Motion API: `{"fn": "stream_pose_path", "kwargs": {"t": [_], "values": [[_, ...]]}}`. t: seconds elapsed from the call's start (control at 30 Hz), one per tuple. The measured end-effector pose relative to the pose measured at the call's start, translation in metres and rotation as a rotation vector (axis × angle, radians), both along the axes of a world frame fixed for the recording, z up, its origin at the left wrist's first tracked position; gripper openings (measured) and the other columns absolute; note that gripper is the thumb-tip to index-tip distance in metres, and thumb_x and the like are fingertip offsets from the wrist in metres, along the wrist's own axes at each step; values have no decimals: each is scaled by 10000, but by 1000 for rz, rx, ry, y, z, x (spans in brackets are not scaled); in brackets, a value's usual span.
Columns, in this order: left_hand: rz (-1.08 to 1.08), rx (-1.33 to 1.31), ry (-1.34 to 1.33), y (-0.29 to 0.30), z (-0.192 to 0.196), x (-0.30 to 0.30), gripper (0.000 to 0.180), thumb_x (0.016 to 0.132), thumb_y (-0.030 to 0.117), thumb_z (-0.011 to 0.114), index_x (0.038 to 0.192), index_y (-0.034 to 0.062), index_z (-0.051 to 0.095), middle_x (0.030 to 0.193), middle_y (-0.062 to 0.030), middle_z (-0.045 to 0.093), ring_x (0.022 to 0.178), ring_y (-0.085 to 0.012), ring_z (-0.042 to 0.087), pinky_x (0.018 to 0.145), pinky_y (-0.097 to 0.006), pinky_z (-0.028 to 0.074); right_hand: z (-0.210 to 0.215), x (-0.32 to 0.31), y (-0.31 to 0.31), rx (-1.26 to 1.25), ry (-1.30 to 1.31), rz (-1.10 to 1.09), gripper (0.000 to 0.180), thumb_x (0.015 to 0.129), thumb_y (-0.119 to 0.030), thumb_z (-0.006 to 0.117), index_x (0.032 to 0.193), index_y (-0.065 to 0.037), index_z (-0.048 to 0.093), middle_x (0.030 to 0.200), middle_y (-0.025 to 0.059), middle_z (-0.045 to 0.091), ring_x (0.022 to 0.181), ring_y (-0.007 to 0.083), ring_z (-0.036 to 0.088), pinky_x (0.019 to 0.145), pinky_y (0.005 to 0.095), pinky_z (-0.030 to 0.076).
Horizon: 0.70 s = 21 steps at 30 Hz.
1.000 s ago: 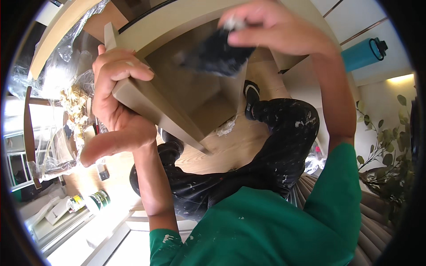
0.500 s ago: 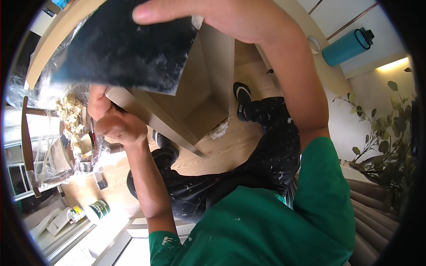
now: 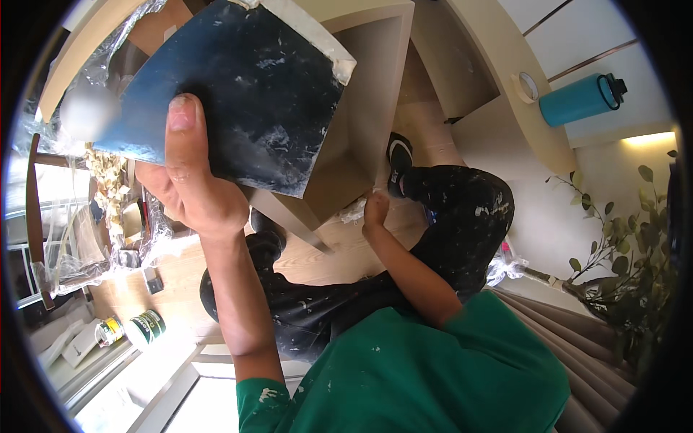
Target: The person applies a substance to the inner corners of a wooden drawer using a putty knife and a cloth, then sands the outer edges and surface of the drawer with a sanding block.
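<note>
My left hand (image 3: 193, 189) grips a wide dark blade (image 3: 238, 94) smeared with white filler, thumb pressed flat on its face and fingers hidden behind it. The blade is held up in front of a beige wooden cabinet (image 3: 364, 101). My right hand (image 3: 375, 211) is lower, at the cabinet's bottom corner, its fingers closed around a small white crumpled scrap (image 3: 353, 211). Below them are my black paint-spattered trousers (image 3: 462, 216) and one dark shoe (image 3: 399, 156).
A teal bottle (image 3: 581, 99) and a tape roll (image 3: 528, 86) rest on the beige ledge at upper right. A leafy plant (image 3: 635, 238) stands at the right. Clear plastic sheeting (image 3: 79, 245) covers furniture at left, with two paint cans (image 3: 141, 326) on the wooden floor.
The dark blade went from my right hand to my left hand. My right hand dropped from the top of the view to the cabinet's bottom corner.
</note>
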<state>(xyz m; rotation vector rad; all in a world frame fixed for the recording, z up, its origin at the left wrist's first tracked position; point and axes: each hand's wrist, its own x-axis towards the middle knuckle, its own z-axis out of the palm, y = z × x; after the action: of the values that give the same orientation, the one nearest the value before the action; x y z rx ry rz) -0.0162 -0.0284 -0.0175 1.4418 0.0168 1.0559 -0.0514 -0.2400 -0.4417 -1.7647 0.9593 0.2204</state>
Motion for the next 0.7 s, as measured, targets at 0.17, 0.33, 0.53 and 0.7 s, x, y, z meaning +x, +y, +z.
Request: {"fn": "stream_pose_path", "kwargs": {"t": [0.17,0.33,0.53,0.7], "values": [[5,-13,-44,11,1,-1,381,941,209,576,1162,-101,599,1051,-148,646,925,-198,630,862,-313,495,-27,12,40,-121,437,-9,791,739,-555,768,1252,10,563,1259,220,538,1226,322,512,986,466,445],[-46,77,7,13,-3,8,410,927,207,564,1190,-108,590,1090,-179,650,1028,-216,622,942,-324,479,-128,-12,-16,-238,133,176,415,788,-319,736,995,27,641,914,201,611,930,323,612,781,451,471],[276,508,-45,32,-33,3,420,936,207,500,1200,-105,602,1217,-236,614,1129,-288,600,1044,-393,452,-33,-12,13,-364,-442,313,270,816,-257,712,800,-19,586,931,170,616,883,373,591,743,467,455],[176,269,-32,24,-27,5,407,928,210,508,1177,-92,617,1210,-236,616,1128,-298,601,1035,-415,460,-10,61,38,-452,-538,598,203,839,-213,665,893,-29,599,933,179,610,862,376,597,755,473,467]]}}
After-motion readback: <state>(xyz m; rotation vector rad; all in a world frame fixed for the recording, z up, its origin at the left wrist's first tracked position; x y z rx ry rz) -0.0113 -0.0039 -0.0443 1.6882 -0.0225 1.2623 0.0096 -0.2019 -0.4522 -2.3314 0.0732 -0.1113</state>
